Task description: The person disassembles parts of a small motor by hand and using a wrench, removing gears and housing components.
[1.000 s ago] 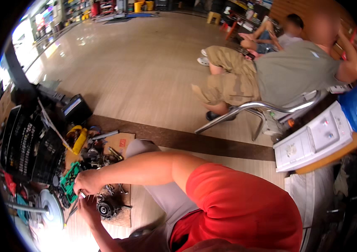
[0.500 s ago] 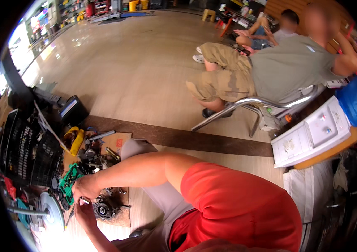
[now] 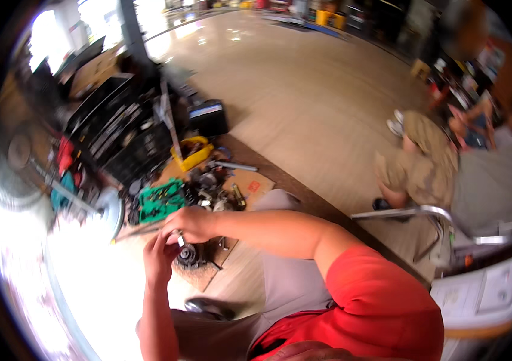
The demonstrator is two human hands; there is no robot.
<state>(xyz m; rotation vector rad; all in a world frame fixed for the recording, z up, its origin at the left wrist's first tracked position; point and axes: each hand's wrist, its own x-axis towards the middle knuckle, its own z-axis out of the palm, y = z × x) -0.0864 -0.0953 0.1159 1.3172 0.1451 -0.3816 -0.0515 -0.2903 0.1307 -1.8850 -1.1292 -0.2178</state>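
Note:
My right hand point(image 3: 188, 224) reaches in from the right and meets my left hand point(image 3: 158, 256), which comes up from the lower edge. Both have curled fingers around a small shiny metal piece point(image 3: 181, 240); its exact kind is too small to tell. Just below the hands, a round dark machine part point(image 3: 190, 256) with a ring-shaped centre rests on a piece of cardboard point(image 3: 203, 278). Past my right hand lies an open green tool case point(image 3: 161, 200) with dark tools in it. Several loose metal parts point(image 3: 211, 183) are heaped beside the case.
Black plastic crates point(image 3: 129, 144), a yellow tray point(image 3: 193, 156) and a black battery point(image 3: 209, 119) stand beyond the parts. A fan with a round base point(image 3: 110, 213) is at left. To the right, a person point(image 3: 430, 153) sits on a metal-framed chair point(image 3: 400, 213) near a white panel point(image 3: 478, 295).
The view has swung left, so the surroundings appear farther right. Both hands stay together over the round machine part with the small metal piece between them.

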